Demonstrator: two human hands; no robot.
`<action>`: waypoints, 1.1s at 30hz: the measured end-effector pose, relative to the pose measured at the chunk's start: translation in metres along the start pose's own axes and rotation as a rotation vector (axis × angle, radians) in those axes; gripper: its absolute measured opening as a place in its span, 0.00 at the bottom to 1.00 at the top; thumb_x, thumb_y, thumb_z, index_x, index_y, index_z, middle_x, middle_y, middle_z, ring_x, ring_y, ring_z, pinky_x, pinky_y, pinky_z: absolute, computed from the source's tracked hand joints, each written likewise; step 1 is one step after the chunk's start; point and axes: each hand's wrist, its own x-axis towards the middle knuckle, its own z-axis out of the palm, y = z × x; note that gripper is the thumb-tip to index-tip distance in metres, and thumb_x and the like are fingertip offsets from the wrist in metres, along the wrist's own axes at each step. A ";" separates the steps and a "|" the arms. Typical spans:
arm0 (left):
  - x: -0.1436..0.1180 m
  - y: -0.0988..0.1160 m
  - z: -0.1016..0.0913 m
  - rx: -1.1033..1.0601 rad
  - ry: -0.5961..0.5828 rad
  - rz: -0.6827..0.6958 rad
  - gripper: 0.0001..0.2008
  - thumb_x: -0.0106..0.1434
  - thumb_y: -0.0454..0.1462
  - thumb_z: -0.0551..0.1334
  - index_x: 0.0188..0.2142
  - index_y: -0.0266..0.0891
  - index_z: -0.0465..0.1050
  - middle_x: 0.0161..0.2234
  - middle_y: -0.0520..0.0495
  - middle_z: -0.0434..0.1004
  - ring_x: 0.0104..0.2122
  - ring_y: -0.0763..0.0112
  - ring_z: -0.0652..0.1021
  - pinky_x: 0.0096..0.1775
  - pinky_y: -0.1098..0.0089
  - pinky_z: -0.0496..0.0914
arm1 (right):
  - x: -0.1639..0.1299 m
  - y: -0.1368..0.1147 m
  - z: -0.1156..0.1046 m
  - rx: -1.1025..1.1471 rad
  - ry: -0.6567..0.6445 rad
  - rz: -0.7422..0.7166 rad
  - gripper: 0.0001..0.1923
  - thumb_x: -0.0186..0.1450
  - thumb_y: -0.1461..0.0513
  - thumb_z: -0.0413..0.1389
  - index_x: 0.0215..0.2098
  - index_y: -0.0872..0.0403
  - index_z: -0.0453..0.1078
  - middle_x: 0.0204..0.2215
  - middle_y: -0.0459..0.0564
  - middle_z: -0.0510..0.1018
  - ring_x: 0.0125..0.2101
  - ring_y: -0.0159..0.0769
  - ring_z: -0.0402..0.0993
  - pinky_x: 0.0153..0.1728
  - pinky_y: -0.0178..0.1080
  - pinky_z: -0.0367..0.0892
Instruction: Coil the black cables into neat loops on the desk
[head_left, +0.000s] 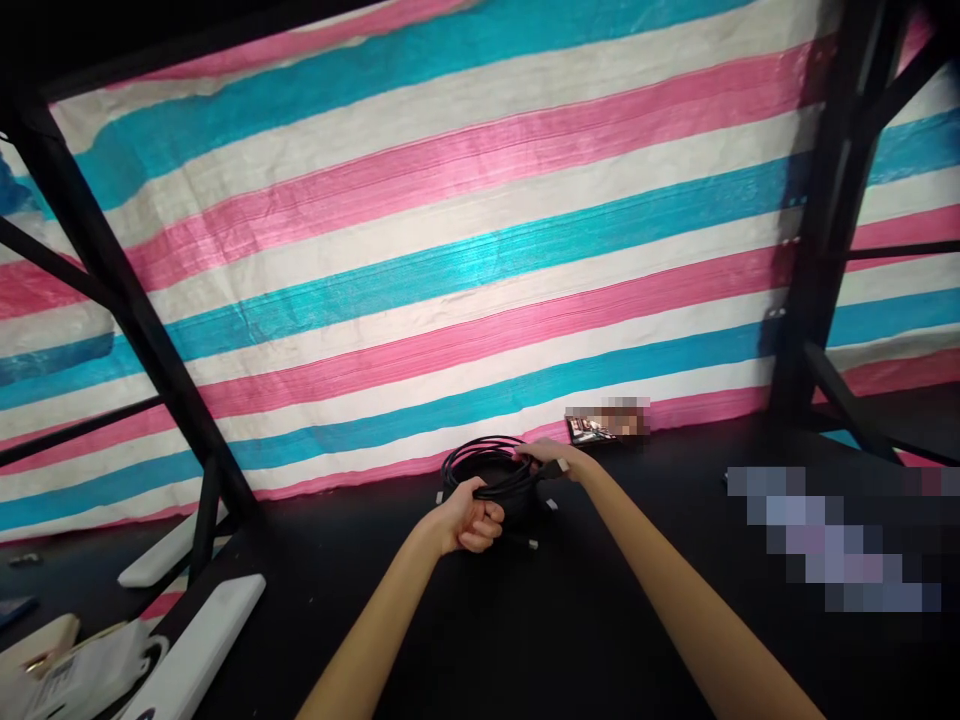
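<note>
**Coiled black cable gripped in both hands over a dark tabletop**

While the left hand (471,520) is curled into a fist around the near side of the coiled black cable (487,470), the right hand (551,458) lies over the coil's right edge, fingers closed on a strand close to a small plug end (561,466). Both hands are clamped on the same bundle, near each other but not touching, and the bundle sits low over the black table (600,620), by the far edge; whether it rests on the surface or is lifted just clear cannot be told.

Judging by its look, the cable is light, limp and springy: loops would tend to slip apart unless several strands are pinched together, so the safest hold seems to be across the whole bunch, as the left fist has it, rather than on one strand. The jacket looks smooth and somewhat slick. The plugs are the delicate parts.

The coil lies roughly flat, its ring facing upward, its longer spread running left to right between the hands. Loose ends with pale tips trail off: one (531,544) toward the person, one (439,497) at the left.

Beyond stands a small dark packet (589,430) against the striped pink, blue and white tarp (450,250), with black frame posts (817,250) either side and white parts (202,640) at lower left.
</note>
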 end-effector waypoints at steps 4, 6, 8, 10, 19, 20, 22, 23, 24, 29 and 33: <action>0.012 -0.006 -0.005 -0.085 -0.075 -0.020 0.22 0.64 0.49 0.38 0.20 0.40 0.52 0.13 0.58 0.43 0.11 0.82 0.42 0.11 0.79 0.36 | 0.007 0.013 0.004 0.085 -0.098 0.074 0.14 0.68 0.56 0.52 0.46 0.57 0.68 0.40 0.51 0.74 0.35 0.33 0.73 0.35 0.39 0.72; 0.012 -0.006 -0.005 -0.142 -0.118 -0.010 0.21 0.64 0.47 0.41 0.20 0.40 0.52 0.13 0.59 0.42 0.11 0.82 0.41 0.11 0.79 0.36 | 0.007 0.016 0.005 0.148 -0.120 0.063 0.16 0.69 0.54 0.49 0.44 0.58 0.69 0.33 0.47 0.73 0.26 0.27 0.69 0.26 0.32 0.68; 0.008 -0.005 -0.007 -0.208 -0.157 0.031 0.18 0.64 0.45 0.45 0.22 0.39 0.53 0.14 0.60 0.41 0.11 0.83 0.39 0.11 0.81 0.37 | 0.006 0.015 0.004 0.223 -0.145 0.039 0.20 0.70 0.51 0.45 0.41 0.58 0.70 0.24 0.44 0.69 0.18 0.23 0.61 0.18 0.27 0.60; 0.003 -0.002 -0.009 -0.270 -0.182 0.090 0.15 0.64 0.42 0.48 0.23 0.38 0.54 0.14 0.61 0.40 0.11 0.84 0.39 0.12 0.82 0.38 | 0.005 0.012 0.001 0.293 -0.179 0.022 0.28 0.70 0.46 0.40 0.37 0.58 0.71 0.19 0.43 0.65 0.16 0.22 0.57 0.14 0.25 0.53; 0.006 -0.003 -0.010 -0.315 -0.161 0.075 0.16 0.67 0.42 0.45 0.25 0.37 0.57 0.15 0.61 0.43 0.09 0.85 0.44 0.11 0.83 0.38 | -0.011 0.007 -0.017 0.304 -0.248 0.022 0.30 0.63 0.41 0.46 0.33 0.58 0.72 0.28 0.51 0.75 0.24 0.28 0.69 0.15 0.26 0.53; 0.008 -0.004 -0.008 -0.308 -0.154 0.062 0.16 0.66 0.42 0.46 0.25 0.37 0.57 0.15 0.62 0.43 0.09 0.85 0.45 0.11 0.83 0.38 | -0.012 0.007 -0.015 0.273 -0.243 0.009 0.23 0.62 0.45 0.53 0.34 0.57 0.73 0.31 0.51 0.77 0.25 0.27 0.69 0.17 0.25 0.54; 0.009 -0.004 -0.007 -0.303 -0.144 0.051 0.15 0.65 0.43 0.48 0.26 0.37 0.58 0.15 0.62 0.43 0.08 0.85 0.46 0.11 0.82 0.38 | -0.013 0.006 -0.010 0.205 -0.221 -0.026 0.14 0.57 0.54 0.62 0.36 0.55 0.74 0.34 0.48 0.78 0.27 0.26 0.69 0.20 0.25 0.56; 0.009 -0.004 -0.006 -0.306 -0.142 0.052 0.15 0.65 0.44 0.49 0.26 0.37 0.59 0.15 0.62 0.43 0.08 0.85 0.47 0.11 0.82 0.38 | -0.012 0.005 -0.007 0.173 -0.202 -0.043 0.13 0.56 0.57 0.64 0.37 0.55 0.74 0.34 0.47 0.78 0.28 0.26 0.69 0.21 0.26 0.57; 0.008 -0.004 -0.005 -0.312 -0.141 0.054 0.15 0.65 0.44 0.50 0.26 0.37 0.59 0.15 0.62 0.43 0.08 0.85 0.47 0.11 0.82 0.38 | -0.010 0.005 -0.003 0.145 -0.178 -0.058 0.12 0.56 0.58 0.64 0.37 0.55 0.74 0.34 0.47 0.78 0.29 0.27 0.69 0.22 0.26 0.58; 0.005 -0.005 0.001 -0.379 -0.154 0.098 0.17 0.67 0.44 0.47 0.25 0.37 0.58 0.14 0.62 0.41 0.09 0.85 0.46 0.11 0.83 0.40 | 0.000 0.006 0.009 0.010 -0.034 -0.069 0.13 0.65 0.56 0.56 0.40 0.58 0.71 0.35 0.48 0.75 0.32 0.31 0.71 0.29 0.34 0.68; 0.002 -0.008 0.015 -0.405 -0.179 0.178 0.16 0.66 0.44 0.51 0.25 0.36 0.58 0.14 0.62 0.40 0.10 0.84 0.47 0.12 0.84 0.43 | 0.005 0.009 0.010 -0.074 0.019 -0.045 0.14 0.67 0.58 0.54 0.48 0.58 0.67 0.42 0.51 0.73 0.37 0.35 0.73 0.36 0.41 0.72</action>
